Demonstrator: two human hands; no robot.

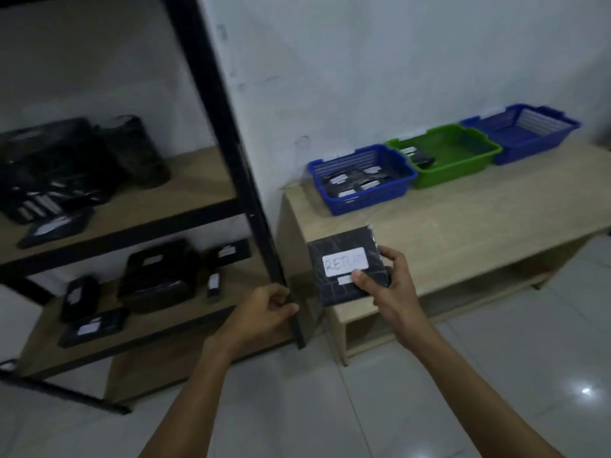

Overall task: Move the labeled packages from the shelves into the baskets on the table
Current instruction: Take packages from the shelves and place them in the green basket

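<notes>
My right hand [383,285] grips a flat black package [337,289] with a white label reading RETURN, held in front of the table's near left corner. My left hand [264,315] is curled beside the black shelf post [251,193] and holds nothing. On the table stand three baskets: a near blue basket [406,175] with several labeled black packages, a green basket [463,160] with one package, and a far blue basket [529,140]. More labeled black packages lie on the upper shelf [49,200] and the lower shelf [155,276].
The light wooden table [463,219] stands against a white wall, right of the shelf unit. A shelf board [198,180] shows bare wood at its right end. The floor is glossy white tile [429,408].
</notes>
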